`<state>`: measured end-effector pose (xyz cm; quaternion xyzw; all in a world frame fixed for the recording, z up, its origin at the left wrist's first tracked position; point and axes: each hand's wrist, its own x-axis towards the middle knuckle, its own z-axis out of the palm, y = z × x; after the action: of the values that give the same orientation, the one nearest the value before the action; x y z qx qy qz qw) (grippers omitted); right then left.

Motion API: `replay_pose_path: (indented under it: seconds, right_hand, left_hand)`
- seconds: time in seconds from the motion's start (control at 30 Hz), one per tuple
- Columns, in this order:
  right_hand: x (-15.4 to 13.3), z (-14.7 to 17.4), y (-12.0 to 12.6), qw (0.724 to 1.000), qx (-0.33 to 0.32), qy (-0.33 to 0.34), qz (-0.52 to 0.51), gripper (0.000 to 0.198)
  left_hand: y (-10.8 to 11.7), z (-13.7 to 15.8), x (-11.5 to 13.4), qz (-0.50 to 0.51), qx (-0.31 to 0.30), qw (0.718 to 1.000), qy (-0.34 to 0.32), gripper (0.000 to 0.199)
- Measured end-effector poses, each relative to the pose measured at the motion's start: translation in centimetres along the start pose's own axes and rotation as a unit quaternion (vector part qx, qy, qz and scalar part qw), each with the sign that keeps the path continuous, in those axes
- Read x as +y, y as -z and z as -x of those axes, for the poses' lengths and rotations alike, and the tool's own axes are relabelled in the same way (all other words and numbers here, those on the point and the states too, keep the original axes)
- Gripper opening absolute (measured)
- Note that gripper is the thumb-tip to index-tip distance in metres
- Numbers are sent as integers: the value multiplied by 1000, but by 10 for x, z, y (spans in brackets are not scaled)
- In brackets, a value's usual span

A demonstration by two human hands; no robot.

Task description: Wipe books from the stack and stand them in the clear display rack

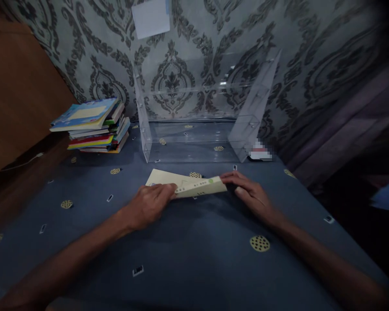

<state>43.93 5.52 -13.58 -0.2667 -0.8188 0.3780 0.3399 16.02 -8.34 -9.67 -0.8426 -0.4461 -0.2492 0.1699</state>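
A thin cream book (201, 188) is tilted above the bed-like patterned surface, its printed spine with a green round mark turned toward me. My left hand (154, 204) is closed around its left end, thumb along the near edge. At the right end, the fingers of my right hand (251, 192) are stretched out, their tips at the book's corner, with the thumb apart from it. Behind the book stands a clear acrylic rack (194, 140) with tiered shelves, and no books show on them.
A stack of books (99, 129) sits at the back left, near a brown wooden panel (26, 95). Beside the rack's right foot lies a small white item (261, 152), blurred out. Dark blue cloth (194, 259) covers the surface; patterned wallpaper (171, 77) rises behind.
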Motion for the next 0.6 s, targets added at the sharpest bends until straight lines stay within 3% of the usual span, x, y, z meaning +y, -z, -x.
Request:
replay_pose_path:
  seconds: [0.17,0.3,0.4,0.5,0.6]
  right_hand:
    - [-3,-1,-9,986,62,-55,-141,35]
    - [-7,-2,-16,946,74,-135,-285,40]
    - [-10,-1,-18,915,102,-141,-363,41]
    - [-16,0,-20,910,84,-131,-384,35]
    - [-22,3,-22,918,29,-125,-375,36]
  left_hand:
    - [12,-11,-2,20,33,998,44,22]
    - [21,-23,2,66,48,995,58,23]
    - [29,-36,6,120,58,986,100,25]
    - [35,-49,11,188,85,960,187,27]
    - [31,-56,15,273,142,906,290,33]
